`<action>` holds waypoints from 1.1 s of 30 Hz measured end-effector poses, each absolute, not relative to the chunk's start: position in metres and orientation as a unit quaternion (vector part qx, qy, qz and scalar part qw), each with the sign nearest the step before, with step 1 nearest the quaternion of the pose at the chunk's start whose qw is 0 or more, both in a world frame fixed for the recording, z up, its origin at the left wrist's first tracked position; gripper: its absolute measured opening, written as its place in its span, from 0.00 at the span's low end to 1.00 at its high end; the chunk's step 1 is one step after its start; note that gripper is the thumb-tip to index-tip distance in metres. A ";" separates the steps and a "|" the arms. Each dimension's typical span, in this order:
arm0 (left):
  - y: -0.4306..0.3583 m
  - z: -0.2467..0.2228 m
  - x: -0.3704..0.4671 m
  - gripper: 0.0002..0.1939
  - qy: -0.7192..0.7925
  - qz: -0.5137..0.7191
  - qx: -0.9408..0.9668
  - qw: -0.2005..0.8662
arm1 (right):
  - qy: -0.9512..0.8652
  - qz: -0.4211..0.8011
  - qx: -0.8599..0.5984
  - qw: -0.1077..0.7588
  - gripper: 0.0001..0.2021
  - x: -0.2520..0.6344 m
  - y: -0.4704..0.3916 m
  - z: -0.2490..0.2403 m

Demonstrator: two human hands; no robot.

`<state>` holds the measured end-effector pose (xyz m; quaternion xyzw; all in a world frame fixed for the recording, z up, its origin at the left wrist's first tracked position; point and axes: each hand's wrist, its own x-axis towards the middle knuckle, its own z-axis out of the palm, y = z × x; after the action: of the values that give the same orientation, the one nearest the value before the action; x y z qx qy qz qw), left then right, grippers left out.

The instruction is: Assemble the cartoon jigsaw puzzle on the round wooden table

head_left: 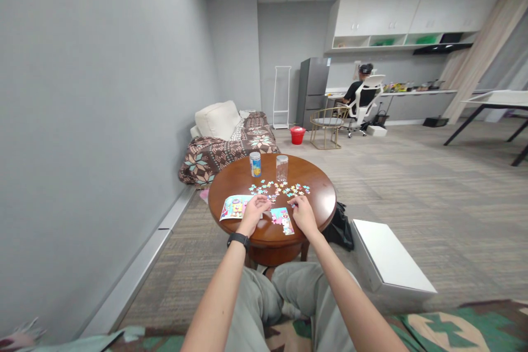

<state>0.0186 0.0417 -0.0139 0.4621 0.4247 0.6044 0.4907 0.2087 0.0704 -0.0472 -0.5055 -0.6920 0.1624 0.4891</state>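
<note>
Near the near edge of the round, glossy brown desk [319, 179], the joined puzzle section [285, 221] lies flat, irregular and knob-edged, presumably kept central for both hands' reach. The left hand [256, 209] curls over the right end of the smooth printed sheet [234, 207], which lies toward the left edge, probably to keep its picture viewable. The right hand [303, 212] lowers its fingertips beside the section. Whether either grip is clamped on a piece cannot be told. Beyond, small loose pieces [297, 191] lie scattered, apparently for visibility. Toward the far edge stand a transparent jar [282, 169] and printed cylindrical can [255, 165], likely set back for working room.
</note>
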 end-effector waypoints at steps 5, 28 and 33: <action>0.041 -0.013 0.019 0.24 0.426 0.603 0.455 0.498 | -0.684 0.161 -0.507 0.499 0.16 0.209 0.067 -0.043; 0.042 -0.014 0.020 0.22 0.421 0.606 0.464 0.490 | -0.657 0.171 -0.531 0.507 0.09 0.208 0.062 -0.034; 0.043 -0.015 0.020 0.23 0.425 0.601 0.461 0.496 | -0.651 0.198 -0.539 0.496 0.16 0.209 0.057 -0.025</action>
<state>0.0197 0.0431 -0.0153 0.4610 0.4245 0.6009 0.4962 0.2092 0.0567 -0.0253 -0.5393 -0.6510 0.1980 0.4962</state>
